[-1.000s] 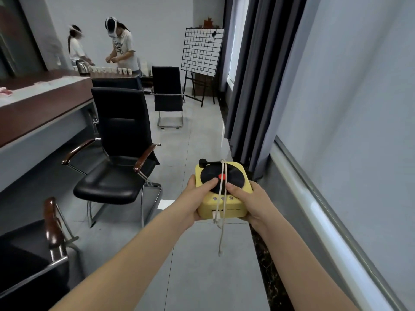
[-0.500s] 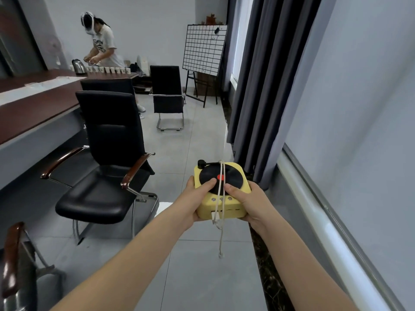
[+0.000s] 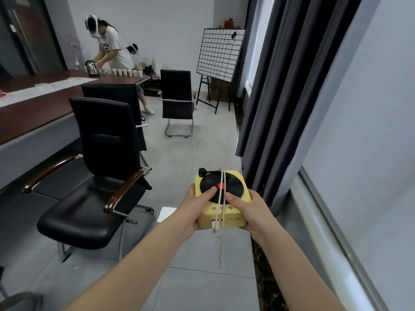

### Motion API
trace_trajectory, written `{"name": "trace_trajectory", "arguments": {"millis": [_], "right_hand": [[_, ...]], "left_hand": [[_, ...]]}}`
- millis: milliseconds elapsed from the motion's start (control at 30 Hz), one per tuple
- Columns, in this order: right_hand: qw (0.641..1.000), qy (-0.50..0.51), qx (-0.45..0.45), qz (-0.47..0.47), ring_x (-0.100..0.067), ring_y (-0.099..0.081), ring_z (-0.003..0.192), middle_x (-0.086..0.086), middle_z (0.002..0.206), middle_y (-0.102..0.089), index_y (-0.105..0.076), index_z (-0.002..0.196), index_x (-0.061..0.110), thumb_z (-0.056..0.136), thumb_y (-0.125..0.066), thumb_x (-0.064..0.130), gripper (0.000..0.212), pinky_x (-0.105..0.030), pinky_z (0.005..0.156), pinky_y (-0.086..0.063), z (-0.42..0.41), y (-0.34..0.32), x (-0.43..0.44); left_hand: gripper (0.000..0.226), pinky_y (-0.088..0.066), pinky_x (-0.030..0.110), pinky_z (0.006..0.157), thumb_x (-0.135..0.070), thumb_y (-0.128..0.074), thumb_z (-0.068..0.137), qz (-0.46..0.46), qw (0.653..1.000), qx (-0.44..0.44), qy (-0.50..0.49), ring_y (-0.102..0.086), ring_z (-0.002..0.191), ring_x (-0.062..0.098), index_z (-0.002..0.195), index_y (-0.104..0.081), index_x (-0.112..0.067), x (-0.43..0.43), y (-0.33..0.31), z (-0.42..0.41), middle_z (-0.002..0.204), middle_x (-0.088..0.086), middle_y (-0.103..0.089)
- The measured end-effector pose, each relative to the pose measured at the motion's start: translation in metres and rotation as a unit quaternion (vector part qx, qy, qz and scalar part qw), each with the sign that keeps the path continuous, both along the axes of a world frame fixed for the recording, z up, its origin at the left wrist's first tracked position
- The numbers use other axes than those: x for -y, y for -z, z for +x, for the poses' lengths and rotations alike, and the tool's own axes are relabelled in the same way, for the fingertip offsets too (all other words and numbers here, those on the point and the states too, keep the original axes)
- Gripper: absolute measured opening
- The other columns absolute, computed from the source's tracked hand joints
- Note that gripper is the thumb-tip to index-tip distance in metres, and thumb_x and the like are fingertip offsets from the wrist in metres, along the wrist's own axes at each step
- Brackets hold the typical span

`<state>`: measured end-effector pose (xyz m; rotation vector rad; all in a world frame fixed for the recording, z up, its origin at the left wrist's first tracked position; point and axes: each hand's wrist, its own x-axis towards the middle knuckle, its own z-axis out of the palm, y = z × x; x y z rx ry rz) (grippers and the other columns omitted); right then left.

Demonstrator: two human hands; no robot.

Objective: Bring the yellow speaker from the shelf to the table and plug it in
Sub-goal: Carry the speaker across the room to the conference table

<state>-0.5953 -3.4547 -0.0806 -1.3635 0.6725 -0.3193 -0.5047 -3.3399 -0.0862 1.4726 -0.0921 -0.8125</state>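
Seen from a head-worn camera, two bare forearms reach forward and hold a small yellow speaker (image 3: 232, 216) in mid-air above a grey tiled floor (image 3: 202, 288), between a black office chair (image 3: 96, 198) on the left and dark grey pleated curtains (image 3: 280, 97) on the right, well apart from the long brown tabletop (image 3: 33, 113). The speaker is a rounded, smooth plastic box shaped like a tiny record player: a glossy black disc (image 3: 233, 187) with a red centre label (image 3: 221, 185) on top, and a stubby black tonearm (image 3: 207, 172) at its far left corner. The left hand (image 3: 195, 209) has its grip clamped on the left side, thumb flat on the disc; the right hand (image 3: 252, 209) has its grip clamped on the right side, thumb also on the disc. The other fingers curl out of sight under the box. A thin white cable (image 3: 221, 243) is looped over the top and front, one end dangling below; its plug is too small to make out. A row of small round buttons (image 3: 221, 207) on the front is blurred. The chair has padded leather-look upholstery, wooden armrests and a chrome frame. Farther off stand a second black chair (image 3: 177, 95) and a white wire-grid board (image 3: 219, 52) on an easel. At the tabletop's far end, two people bend over a metal kettle (image 3: 91, 67) and a row of white cups (image 3: 125, 72).
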Motion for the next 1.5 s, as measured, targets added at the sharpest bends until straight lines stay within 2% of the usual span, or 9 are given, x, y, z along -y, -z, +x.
{"name": "trace_trajectory", "arguments": {"millis": [167,333,467,567,867,1000,1167,1400,1500], "right_hand": [[1.0,-0.009,0.003,0.015,-0.027,-0.067,0.093,-0.005,0.099,-0.068,-0.057,0.104,0.022,0.075,-0.078,0.024,0.037,-0.046,0.082,-0.058,0.048,0.002,0.031],[1.0,-0.001,-0.004,0.018,-0.029,-0.069,0.095,-0.009,0.104,-0.07,-0.058,0.114,0.017,0.075,-0.078,0.023,0.044,-0.048,0.082,-0.059,0.111,0.004,0.068],[1.0,0.011,0.011,0.024,-0.025,-0.07,0.084,-0.008,0.097,-0.071,-0.058,0.112,0.016,0.076,-0.078,0.02,0.042,-0.04,0.069,-0.06,0.17,0.0,0.098],[0.999,0.018,0.012,0.027,-0.026,-0.069,0.086,-0.01,0.104,-0.07,-0.055,0.117,0.015,0.075,-0.078,0.021,0.048,-0.037,0.064,-0.058,0.21,-0.002,0.117],[0.999,0.023,-0.006,0.026,-0.029,-0.07,0.095,-0.01,0.109,-0.071,-0.056,0.12,0.017,0.069,-0.082,0.028,0.058,-0.045,0.078,-0.06,0.302,0.006,0.176],[0.999,0.022,-0.009,0.026,-0.029,-0.07,0.094,-0.01,0.107,-0.07,-0.056,0.119,0.017,0.07,-0.082,0.028,0.056,-0.044,0.076,-0.06,0.341,0.008,0.208],[1.0,0.005,-0.009,0.021,-0.031,-0.069,0.098,-0.01,0.11,-0.069,-0.053,0.122,0.019,0.068,-0.083,0.029,0.062,-0.052,0.083,-0.058,0.396,0.008,0.264],[1.0,-0.017,-0.001,0.016,-0.027,-0.068,0.094,-0.008,0.108,-0.069,-0.052,0.121,0.016,0.074,-0.079,0.024,0.055,-0.043,0.077,-0.059,0.469,-0.005,0.349],[0.999,-0.031,-0.003,0.009,-0.026,-0.067,0.095,-0.008,0.109,-0.068,-0.052,0.121,0.017,0.074,-0.079,0.024,0.056,-0.041,0.074,-0.059,0.501,-0.008,0.385]], "left_hand": [[0.042,-0.057,0.048,0.082,-0.038,-0.064,0.087,-0.001,1.0,-0.007,-0.003,-0.065,0.104,0.03,0.124,-0.045,-0.035,0.03,0.003,0.049,0.121,0.006,-0.064],[0.034,-0.056,0.051,0.086,-0.037,-0.064,0.087,-0.006,1.0,-0.009,0.003,-0.065,0.104,0.03,0.117,-0.048,-0.034,0.07,0.007,0.115,0.119,0.005,-0.065],[0.038,-0.056,0.053,0.086,-0.037,-0.065,0.086,-0.008,1.0,0.0,0.011,-0.065,0.105,0.031,0.12,-0.048,-0.034,0.102,0.002,0.177,0.12,0.006,-0.065],[0.035,-0.056,0.055,0.086,-0.037,-0.065,0.086,-0.005,1.0,0.005,0.019,-0.066,0.105,0.031,0.116,-0.047,-0.035,0.122,-0.001,0.218,0.119,0.006,-0.065],[0.04,-0.053,0.059,0.089,-0.035,-0.065,0.087,-0.018,1.0,-0.006,0.025,-0.065,0.106,0.032,0.122,-0.048,-0.031,0.176,0.002,0.309,0.119,0.007,-0.066],[0.042,-0.054,0.057,0.089,-0.035,-0.065,0.087,-0.011,1.0,-0.001,0.019,-0.065,0.107,0.032,0.125,-0.047,-0.032,0.207,0.0,0.346,0.119,0.006,-0.066],[0.04,-0.054,0.054,0.088,-0.033,-0.064,0.087,-0.025,1.0,-0.006,-0.002,-0.065,0.107,0.031,0.124,-0.047,-0.031,0.26,0.001,0.395,0.12,0.006,-0.065],[0.023,-0.053,0.057,0.09,-0.032,-0.065,0.087,-0.034,0.999,-0.004,-0.02,-0.067,0.105,0.03,0.106,-0.052,-0.033,0.344,-0.004,0.467,0.116,0.005,-0.067],[0.028,-0.054,0.056,0.089,-0.034,-0.065,0.087,-0.04,0.999,-0.006,-0.035,-0.067,0.105,0.03,0.111,-0.052,-0.034,0.378,-0.002,0.495,0.118,0.004,-0.067]]}}
